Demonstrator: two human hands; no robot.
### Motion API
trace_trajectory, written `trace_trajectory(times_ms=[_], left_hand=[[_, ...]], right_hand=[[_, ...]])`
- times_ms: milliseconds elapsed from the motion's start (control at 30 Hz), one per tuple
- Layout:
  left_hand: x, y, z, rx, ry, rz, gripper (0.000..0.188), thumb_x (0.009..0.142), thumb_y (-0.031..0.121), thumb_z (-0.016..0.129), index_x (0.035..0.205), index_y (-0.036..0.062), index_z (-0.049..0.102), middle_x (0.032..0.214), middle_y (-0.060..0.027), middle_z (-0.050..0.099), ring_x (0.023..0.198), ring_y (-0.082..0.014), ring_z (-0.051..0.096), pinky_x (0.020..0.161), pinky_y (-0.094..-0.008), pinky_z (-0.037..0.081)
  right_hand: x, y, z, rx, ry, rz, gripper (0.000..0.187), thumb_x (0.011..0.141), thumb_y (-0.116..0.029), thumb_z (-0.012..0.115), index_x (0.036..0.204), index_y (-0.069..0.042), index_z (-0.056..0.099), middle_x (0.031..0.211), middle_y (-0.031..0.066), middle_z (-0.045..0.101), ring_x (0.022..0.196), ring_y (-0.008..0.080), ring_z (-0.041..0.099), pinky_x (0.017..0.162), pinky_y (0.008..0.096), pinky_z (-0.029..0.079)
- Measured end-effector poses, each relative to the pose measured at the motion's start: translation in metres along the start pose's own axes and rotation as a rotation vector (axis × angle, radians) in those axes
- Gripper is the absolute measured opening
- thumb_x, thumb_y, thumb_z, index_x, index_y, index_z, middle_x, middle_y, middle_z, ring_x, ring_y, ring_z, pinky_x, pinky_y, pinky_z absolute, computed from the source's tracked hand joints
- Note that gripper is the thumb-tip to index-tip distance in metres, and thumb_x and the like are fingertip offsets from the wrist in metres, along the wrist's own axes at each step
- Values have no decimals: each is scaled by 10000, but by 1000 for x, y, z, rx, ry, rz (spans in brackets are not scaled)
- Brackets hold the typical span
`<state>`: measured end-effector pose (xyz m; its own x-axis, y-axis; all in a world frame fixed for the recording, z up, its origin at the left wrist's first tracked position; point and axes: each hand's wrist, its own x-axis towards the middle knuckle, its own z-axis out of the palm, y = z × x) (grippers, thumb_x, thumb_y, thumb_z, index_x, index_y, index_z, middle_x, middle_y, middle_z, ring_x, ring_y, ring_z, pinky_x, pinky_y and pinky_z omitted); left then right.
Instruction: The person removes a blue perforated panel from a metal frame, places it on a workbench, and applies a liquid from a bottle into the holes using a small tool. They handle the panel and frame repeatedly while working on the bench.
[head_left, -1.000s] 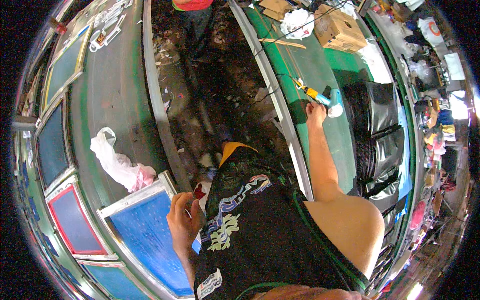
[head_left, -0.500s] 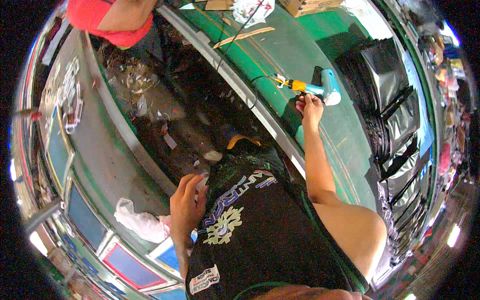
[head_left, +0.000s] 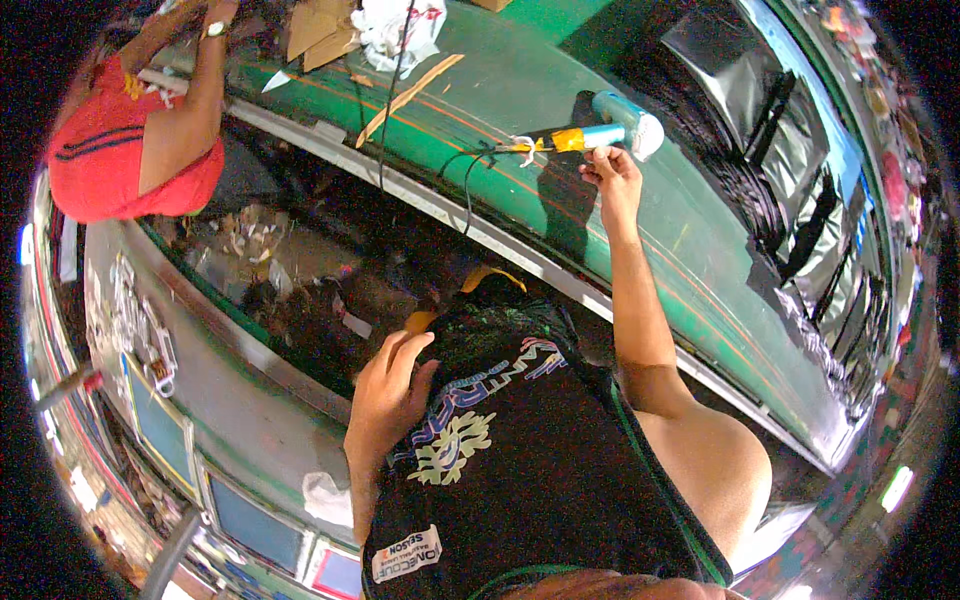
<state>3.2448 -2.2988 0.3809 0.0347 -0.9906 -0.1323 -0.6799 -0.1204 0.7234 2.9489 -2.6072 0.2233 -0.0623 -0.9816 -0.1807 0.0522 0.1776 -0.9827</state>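
A pistol-shaped teal hair dryer [head_left: 608,134] with a pale rear end lies over the green table [head_left: 480,185]. Yellow tape wraps its handle, and a black cord trails off leftward from there. The bent fingers of my right hand [head_left: 616,180] are closed at the handle, close to the dryer's body; part of their grip is hidden. In front of the left side of my black shirt [head_left: 530,450] hovers my left hand [head_left: 390,390], its fingers loosely bent and apart, with nothing visible in it.
A person in red [head_left: 135,170] bends over the table at the far left. Cardboard [head_left: 320,35], a white plastic bag [head_left: 400,35] and a wooden strip [head_left: 410,98] lie farther along. Black sheets [head_left: 735,110] cover the right side. Litter [head_left: 250,245] fills the gap; framed screens [head_left: 255,525] stand lower left.
My view has turned, so the table and dryer sit at a new angle and more of the person in red shows. My right hand remains at the dryer's handle.
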Motion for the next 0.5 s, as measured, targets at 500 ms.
trace_trajectory(times_ms=[500], left_hand=[[24,-111,-93,-44,-160,97,349,952,154,703,1275,55,617,1233,-175,648,1017,-356,684,871,-433,564]], right_hand=[[52,-21,37,-442,-30,-165,187,1004,-154,700,1073,20,685,937,76,748,825,135,724,726,290,585]])
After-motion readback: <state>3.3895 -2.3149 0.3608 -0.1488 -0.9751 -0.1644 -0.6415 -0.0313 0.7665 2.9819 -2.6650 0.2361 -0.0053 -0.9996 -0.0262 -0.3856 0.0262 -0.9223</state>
